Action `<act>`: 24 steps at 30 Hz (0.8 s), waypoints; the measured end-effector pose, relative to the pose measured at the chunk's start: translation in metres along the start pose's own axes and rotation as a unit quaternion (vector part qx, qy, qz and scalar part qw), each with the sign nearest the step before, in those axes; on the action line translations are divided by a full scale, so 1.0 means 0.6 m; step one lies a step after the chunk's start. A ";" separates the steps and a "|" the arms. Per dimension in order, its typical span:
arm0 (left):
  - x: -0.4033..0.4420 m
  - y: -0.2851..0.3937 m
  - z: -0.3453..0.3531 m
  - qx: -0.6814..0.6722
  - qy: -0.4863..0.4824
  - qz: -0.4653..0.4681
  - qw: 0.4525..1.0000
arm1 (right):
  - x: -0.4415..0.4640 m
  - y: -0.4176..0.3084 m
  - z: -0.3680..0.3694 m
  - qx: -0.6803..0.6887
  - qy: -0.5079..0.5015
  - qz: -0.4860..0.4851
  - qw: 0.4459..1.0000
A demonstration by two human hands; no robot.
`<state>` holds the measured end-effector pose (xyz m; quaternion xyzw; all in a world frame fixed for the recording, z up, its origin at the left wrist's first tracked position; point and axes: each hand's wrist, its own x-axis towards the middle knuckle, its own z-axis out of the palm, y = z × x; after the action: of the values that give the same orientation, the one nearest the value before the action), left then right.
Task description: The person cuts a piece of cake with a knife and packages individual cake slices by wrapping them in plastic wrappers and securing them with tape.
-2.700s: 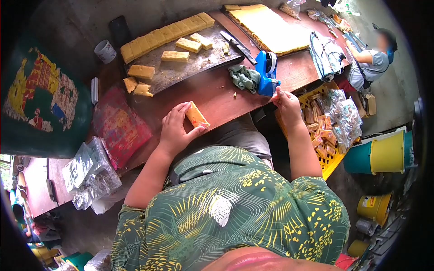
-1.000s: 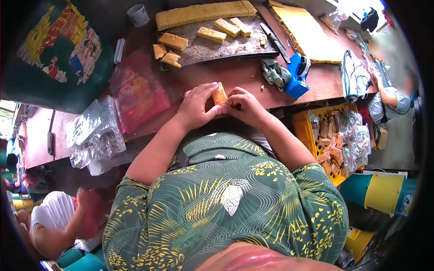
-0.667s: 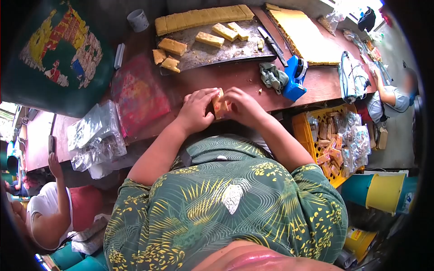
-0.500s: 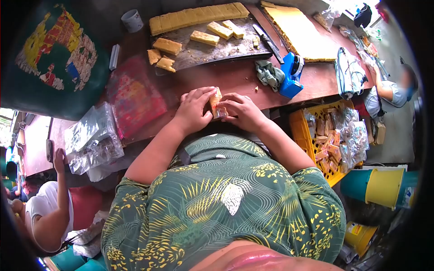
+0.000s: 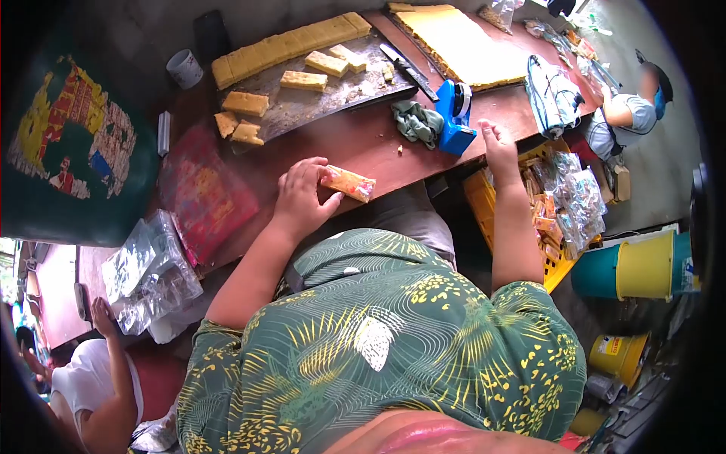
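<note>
My left hand (image 5: 304, 193) is closed around one end of a wrapped cake bar (image 5: 350, 184) at the table's front edge. The bar lies in clear film with coloured print. Off to the right, my right hand (image 5: 499, 147) is raised with its fingers curled together; whatever they pinch, if anything, is too small to make out. Just left of that hand stands a blue tape dispenser (image 5: 456, 121), with a crumpled grey-green cloth (image 5: 417, 123) against it. Farther back, loose cake bars (image 5: 304, 80) and a cut row of cake (image 5: 291, 47) rest on a dark tray (image 5: 283, 125).
A knife (image 5: 408, 72) lies by the tray, near a large cake slab (image 5: 461, 47). Wrapped bars fill a yellow crate (image 5: 480, 200) at right. Plastic bags (image 5: 151, 261) are at left beside a red-stained sheet (image 5: 204, 185). Co-workers (image 5: 94, 378) (image 5: 628, 113) sit on both sides.
My right hand has left the wrapped bar and moved right, past the tape dispenser. My left hand keeps the bar, now turned more level. The whole view has shifted slightly.
</note>
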<state>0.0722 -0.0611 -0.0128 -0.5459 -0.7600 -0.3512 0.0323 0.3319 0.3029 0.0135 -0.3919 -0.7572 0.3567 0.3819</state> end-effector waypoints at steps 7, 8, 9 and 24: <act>0.009 -0.008 -0.001 -0.099 -0.020 -0.024 0.995 | 0.005 -0.054 0.058 0.197 -0.083 0.119 0.970; 0.005 -0.009 -0.003 -0.124 -0.024 -0.033 0.991 | 0.003 -0.046 0.058 0.104 -0.039 0.021 0.994; 0.002 -0.012 -0.003 -0.150 -0.027 -0.043 0.987 | -0.011 -0.036 0.053 0.009 0.007 -0.076 0.997; -0.007 -0.001 -0.010 -0.121 0.066 0.068 0.988 | -0.109 -0.129 0.082 0.020 -0.341 -0.042 0.939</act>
<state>0.0712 -0.0679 -0.0106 -0.5723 -0.6691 -0.4724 0.0398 0.2911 0.2004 0.0366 -0.2065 -0.8505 0.4677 0.1238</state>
